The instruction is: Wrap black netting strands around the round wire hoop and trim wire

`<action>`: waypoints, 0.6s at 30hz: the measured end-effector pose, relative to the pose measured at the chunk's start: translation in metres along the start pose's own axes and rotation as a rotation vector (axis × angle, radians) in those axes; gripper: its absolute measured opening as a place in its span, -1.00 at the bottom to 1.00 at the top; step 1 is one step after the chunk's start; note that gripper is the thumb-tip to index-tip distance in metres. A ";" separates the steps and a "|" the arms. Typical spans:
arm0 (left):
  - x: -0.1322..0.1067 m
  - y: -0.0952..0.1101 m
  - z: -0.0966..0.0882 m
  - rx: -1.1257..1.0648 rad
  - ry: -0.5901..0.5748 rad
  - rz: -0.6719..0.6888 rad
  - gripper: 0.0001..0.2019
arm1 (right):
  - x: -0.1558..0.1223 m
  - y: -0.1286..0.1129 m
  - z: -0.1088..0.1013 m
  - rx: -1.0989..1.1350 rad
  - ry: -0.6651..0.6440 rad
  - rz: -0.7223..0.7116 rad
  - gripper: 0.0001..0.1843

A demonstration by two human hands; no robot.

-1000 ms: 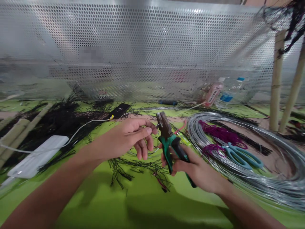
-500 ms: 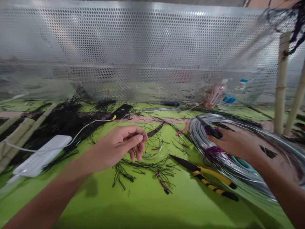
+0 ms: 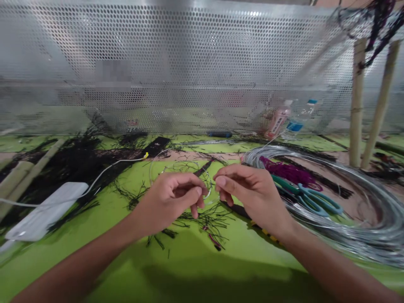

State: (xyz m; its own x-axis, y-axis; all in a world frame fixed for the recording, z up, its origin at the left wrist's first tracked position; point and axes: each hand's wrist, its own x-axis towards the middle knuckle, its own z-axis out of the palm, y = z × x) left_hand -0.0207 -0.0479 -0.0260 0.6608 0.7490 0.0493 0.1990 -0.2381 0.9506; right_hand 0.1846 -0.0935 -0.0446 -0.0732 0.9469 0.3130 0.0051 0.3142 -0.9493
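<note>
We recorded a thin, bright steel wire piece (image 3: 210, 194), smooth and springy, bent into a loose loop between the two hands above the middle of the lime-green table (image 3: 195, 273). Its ends were too fine to trace, so we could not fix a long axis; the visible arc ran roughly left to right, from one hand to the other.

The left hand (image 3: 170, 200) was curled, palm turned inward, thumb pressed against the forefinger in a near-closed pinch on the wire, the other fingers folded under. The right hand (image 3: 249, 191) mirrored it, thumb pointing toward the left hand, fingertips drawn together; we could not tell for certain whether it gripped the wire or only touched it. Both forearms entered from the near edge and converged.

Under the hands lay matte black, twiggy wire offcuts (image 3: 202, 221). Partly hidden beneath the right wrist were yellow-and-black striped pliers (image 3: 265, 231). Toward the right edge sat a large glossy coil of grey steel wire (image 3: 362, 235), with teal-handled scissors (image 3: 311, 201) and a magenta fibrous bundle (image 3: 288, 171) inside its ring. Near the left edge lay a flat white rectangular pad (image 3: 44, 210) with a white cable (image 3: 107, 168). A perforated metal sheet (image 3: 189, 67) stood along the far edge.
</note>
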 end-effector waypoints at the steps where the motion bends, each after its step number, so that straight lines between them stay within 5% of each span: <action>1: -0.002 0.001 0.002 0.014 0.013 0.009 -0.84 | 0.000 0.000 0.001 0.046 0.004 -0.015 -0.82; 5: -0.007 0.002 0.007 0.062 0.061 0.092 -0.84 | -0.001 -0.002 0.001 0.247 -0.020 0.033 -0.87; 12: -0.009 0.001 0.009 0.047 0.036 0.254 -0.85 | 0.005 -0.001 0.010 0.522 -0.224 0.452 -0.65; 15: -0.013 -0.004 0.009 0.070 0.138 0.125 -0.85 | 0.011 0.003 0.016 0.305 -0.093 0.210 -0.70; 18: -0.019 -0.014 0.009 -0.104 0.247 -0.069 -0.86 | 0.017 0.006 0.026 -0.272 0.018 -0.138 -0.82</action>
State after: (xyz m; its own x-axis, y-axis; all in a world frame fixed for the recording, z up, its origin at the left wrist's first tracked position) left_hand -0.0294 -0.0643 -0.0429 0.4494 0.8922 0.0444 0.1539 -0.1263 0.9800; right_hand 0.1577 -0.0775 -0.0456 -0.0743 0.8945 0.4408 0.2637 0.4439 -0.8564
